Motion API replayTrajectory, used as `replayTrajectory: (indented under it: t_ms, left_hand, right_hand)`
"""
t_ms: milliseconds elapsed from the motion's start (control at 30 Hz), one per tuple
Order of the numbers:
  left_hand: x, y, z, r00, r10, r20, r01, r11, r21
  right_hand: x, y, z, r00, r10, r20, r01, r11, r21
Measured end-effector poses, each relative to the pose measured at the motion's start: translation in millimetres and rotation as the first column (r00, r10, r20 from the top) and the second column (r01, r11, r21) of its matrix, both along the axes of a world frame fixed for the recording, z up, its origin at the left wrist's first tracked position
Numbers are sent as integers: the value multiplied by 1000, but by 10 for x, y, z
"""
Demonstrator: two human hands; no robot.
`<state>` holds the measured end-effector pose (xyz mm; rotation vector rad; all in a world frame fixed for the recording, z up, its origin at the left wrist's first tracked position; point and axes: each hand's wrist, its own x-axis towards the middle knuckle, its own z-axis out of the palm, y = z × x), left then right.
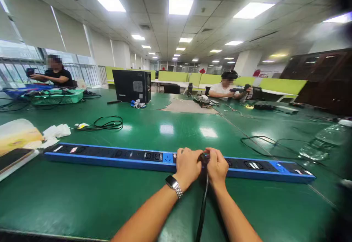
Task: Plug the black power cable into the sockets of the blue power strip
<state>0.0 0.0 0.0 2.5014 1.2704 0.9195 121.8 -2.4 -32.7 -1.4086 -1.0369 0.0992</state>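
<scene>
A long blue and black power strip [118, 157] lies across the green table [90, 194] in front of me. My left hand [188, 165], with a watch on its wrist, rests over the middle of the strip with its fingers curled around it. Beside it on the right, my right hand [217, 165] has its fingers closed at the same spot. A thick black cable [202, 209] runs from between my hands down toward me. Its upper end is at my fingertips; how it meets the strip is hidden by my hands.
A coiled black cable [108, 124] lies beyond the strip. A black computer case [132, 86] stands farther back. A plastic bottle [326, 141] is at the right, a phone [13, 159] at the left. A green basket [57, 97] stands far left. Two people sit across the table.
</scene>
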Motion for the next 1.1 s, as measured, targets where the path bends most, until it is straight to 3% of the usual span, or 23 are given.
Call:
replayTrajectory:
  t_ms: [267,433,600,767,933,1000,1100]
  left_hand:
    - [-23,54,-105,997,12,70,-8,999,-54]
    - [-150,42,-117,999,-40,-5,40,999,21]
    - [-822,157,-71,997,-27,-72,34,994,102]
    - [-1470,304,-91,976,44,-214,-40,999,24]
    - [-1485,284,-103,970,84,-228,-85,996,6]
    - [-1453,268,-97,970,91,-226,-92,996,5]
    - [-1448,257,-100,971,103,-216,-102,995,17]
  right_hand:
    - [191,-61,-85,986,97,137,-92,995,-42]
    - [235,-90,-122,938,220,268,-209,976,-68]
    - [222,-109,-133,895,269,355,-246,963,-110]
    - [164,-132,-110,858,247,450,-195,968,-159]
    - [-93,-144,-57,950,28,310,-48,997,56]
    - [-296,-136,-35,940,47,337,-74,995,67]
    - [-621,-99,-20,881,192,432,-207,978,-12]
